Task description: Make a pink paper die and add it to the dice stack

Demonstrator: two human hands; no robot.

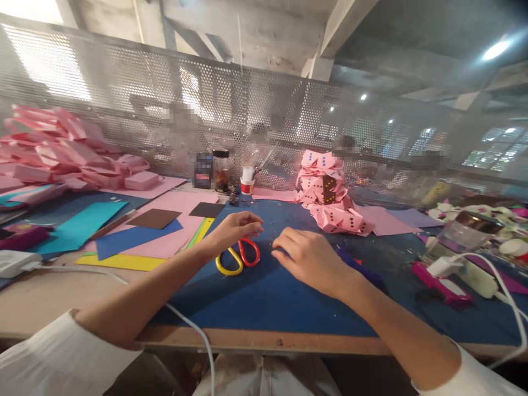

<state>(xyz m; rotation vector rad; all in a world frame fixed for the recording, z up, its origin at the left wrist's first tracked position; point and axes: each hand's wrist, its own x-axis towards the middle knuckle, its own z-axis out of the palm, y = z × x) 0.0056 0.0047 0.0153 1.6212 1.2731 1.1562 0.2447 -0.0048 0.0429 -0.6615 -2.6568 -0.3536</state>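
Note:
My left hand [236,228] hovers just above a pair of scissors [229,273] with one yellow and one red handle loop. The scissors' blades are hidden behind this hand. Its fingers are loosely bent and nothing shows in them. To the right, my right hand [307,254] hangs over the blue mat [264,305], thumb and fingers slightly apart, also holding nothing I can see. Beyond it, folded pink paper pieces with printed dots [325,187] are stacked in a leaning pile. A dark blue item [363,269] lies partly behind my right forearm.
Coloured sheets, including a turquoise one [88,223] and a brown one [155,218], lie at left below a heap of pink folded paper [70,148]. A jar [221,173] and a red-white cup [247,184] stand near the mesh screen. A white cable [193,324] crosses the table edge.

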